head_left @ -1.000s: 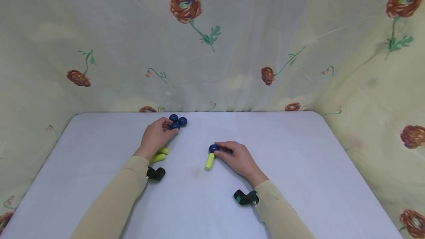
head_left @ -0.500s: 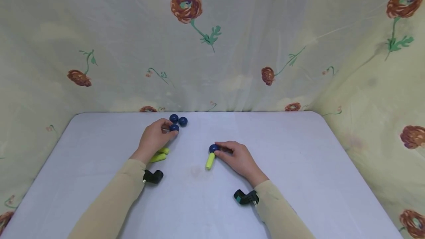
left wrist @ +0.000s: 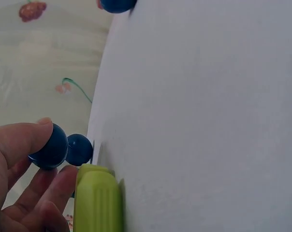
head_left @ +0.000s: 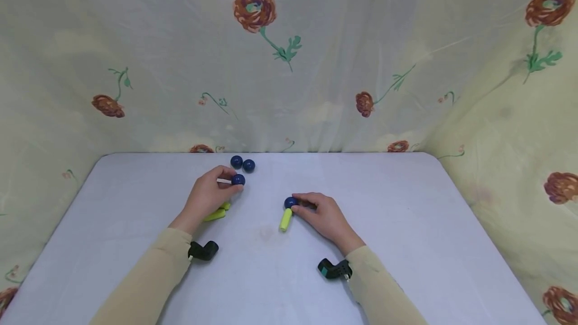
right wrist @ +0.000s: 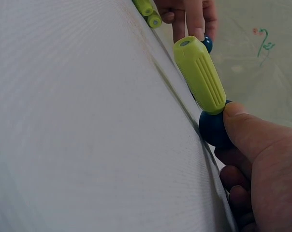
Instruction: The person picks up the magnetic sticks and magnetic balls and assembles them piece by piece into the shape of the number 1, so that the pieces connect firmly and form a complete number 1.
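In the head view my left hand [head_left: 205, 195] pinches a shiny dark blue ball [head_left: 238, 179] between thumb and fingers. The left wrist view shows that same ball [left wrist: 51, 149] at the fingertips. My right hand [head_left: 326, 216] grips another blue ball [head_left: 290, 202] near the middle of the table. A yellow-green rod [head_left: 285, 220] touches that ball and points toward the person. Up close in the right wrist view, the rod [right wrist: 200, 75] has grooved sides and a grey spot in its end.
Two loose blue balls, a left one [head_left: 237, 162] and a right one [head_left: 249, 166], sit near the far edge of the white table [head_left: 384, 204]. Further yellow-green rods [head_left: 217, 214] lie beside the left wrist, partly hidden. Flowered cloth [head_left: 316, 64] hangs behind the table.
My left hand has drawn its blue ball toward the person, away from the other two balls. The right hand, its ball and the touching rod have stayed in place.
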### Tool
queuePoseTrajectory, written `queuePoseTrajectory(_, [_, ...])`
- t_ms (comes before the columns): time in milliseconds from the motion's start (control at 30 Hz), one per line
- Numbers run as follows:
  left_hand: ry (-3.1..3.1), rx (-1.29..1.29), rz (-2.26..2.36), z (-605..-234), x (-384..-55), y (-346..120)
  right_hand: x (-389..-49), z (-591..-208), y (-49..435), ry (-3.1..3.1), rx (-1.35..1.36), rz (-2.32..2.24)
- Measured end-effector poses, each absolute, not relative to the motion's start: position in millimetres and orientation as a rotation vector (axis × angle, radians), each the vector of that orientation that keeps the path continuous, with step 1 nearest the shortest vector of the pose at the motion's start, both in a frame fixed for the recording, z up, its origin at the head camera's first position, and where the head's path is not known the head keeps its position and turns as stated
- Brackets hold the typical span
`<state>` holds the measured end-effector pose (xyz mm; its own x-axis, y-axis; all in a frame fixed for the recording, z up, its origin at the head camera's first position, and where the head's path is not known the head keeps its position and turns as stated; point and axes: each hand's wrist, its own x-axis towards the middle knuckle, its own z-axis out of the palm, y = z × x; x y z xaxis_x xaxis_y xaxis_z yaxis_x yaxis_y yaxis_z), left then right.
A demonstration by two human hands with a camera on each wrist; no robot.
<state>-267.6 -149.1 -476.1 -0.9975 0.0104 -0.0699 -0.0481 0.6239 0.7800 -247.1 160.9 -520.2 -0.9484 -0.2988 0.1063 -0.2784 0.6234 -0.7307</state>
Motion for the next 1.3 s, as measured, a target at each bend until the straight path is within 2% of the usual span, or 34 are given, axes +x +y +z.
queuePoseTrajectory(1300, [2.567, 0.007, 1.649, -486, -218, -134, -247, -518, 160, 2.806, -0.484, -1.228])
